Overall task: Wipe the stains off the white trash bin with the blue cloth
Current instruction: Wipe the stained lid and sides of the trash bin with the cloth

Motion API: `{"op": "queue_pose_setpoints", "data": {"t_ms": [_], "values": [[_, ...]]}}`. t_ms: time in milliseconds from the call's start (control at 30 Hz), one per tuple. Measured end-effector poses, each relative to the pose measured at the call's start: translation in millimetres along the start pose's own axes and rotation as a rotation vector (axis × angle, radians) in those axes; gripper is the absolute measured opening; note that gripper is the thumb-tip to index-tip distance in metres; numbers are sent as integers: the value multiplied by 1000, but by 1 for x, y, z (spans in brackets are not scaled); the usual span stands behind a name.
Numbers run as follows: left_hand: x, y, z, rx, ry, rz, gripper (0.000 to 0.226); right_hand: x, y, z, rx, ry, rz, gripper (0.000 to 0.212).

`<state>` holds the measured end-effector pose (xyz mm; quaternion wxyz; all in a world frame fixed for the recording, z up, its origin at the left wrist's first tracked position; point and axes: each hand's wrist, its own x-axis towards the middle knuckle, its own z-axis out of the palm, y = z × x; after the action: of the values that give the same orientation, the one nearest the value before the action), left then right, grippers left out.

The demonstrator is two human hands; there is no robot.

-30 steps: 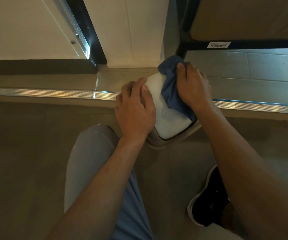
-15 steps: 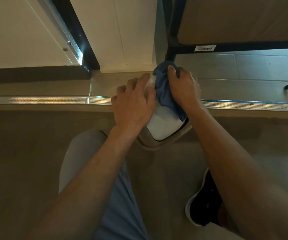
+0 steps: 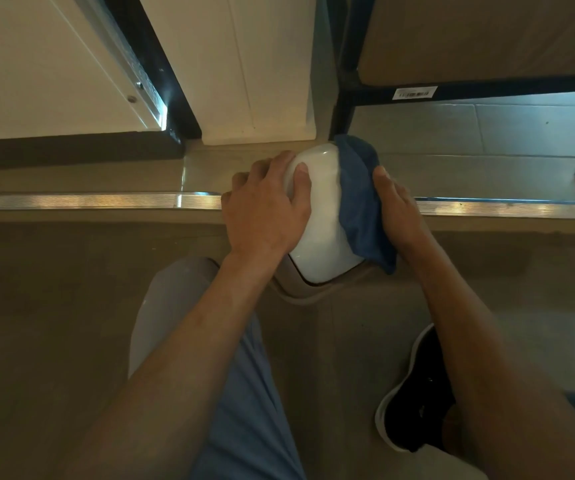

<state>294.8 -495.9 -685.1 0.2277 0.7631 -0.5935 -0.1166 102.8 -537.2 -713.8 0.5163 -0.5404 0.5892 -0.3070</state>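
The white trash bin (image 3: 324,223) stands on the floor straight ahead, seen from above, its beige rim showing at the near side. My left hand (image 3: 265,213) grips the bin's left side, thumb lying across the white top. The blue cloth (image 3: 360,202) is draped down the bin's right side. My right hand (image 3: 397,213) presses flat on the cloth against that side. The bin's far and right walls are hidden by cloth and hands.
A metal threshold strip (image 3: 89,200) runs across the floor behind the bin. A white door panel (image 3: 244,71) and a black frame post (image 3: 345,98) stand just beyond. My bent knee (image 3: 175,306) and black shoe (image 3: 417,393) are close below.
My right hand has slid the cloth from the bin's top centre out to its right side and down. More of the white top shows. My left hand keeps its hold.
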Motion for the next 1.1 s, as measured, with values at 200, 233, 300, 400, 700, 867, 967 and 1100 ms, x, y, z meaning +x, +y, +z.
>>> {"op": "queue_pose_setpoints", "data": {"t_ms": [200,233,300,400,700,867,967,1100], "values": [[1,-1,-2,-4,-6,-9,48,36,-43,6,-39,-109,-46,25],[2,-1,-2,-6,-5,-17,47,40,-47,10,-32,-114,-52,22],[3,-1,-1,-3,-4,-21,47,40,-48,11,-46,-109,-37,22],[1,1,0,7,10,-22,47,18,-33,8,-128,-9,-54,36],[-1,-1,-1,12,9,10,49,-37,9,36,-123,355,-55,44],[-1,0,-1,18,16,19,49,16,-32,11,-81,38,39,38],[-1,0,-1,11,14,11,48,35,-48,7,-59,-51,97,44],[-1,2,0,2,19,-14,48,-4,-15,15,-83,125,8,41]]}}
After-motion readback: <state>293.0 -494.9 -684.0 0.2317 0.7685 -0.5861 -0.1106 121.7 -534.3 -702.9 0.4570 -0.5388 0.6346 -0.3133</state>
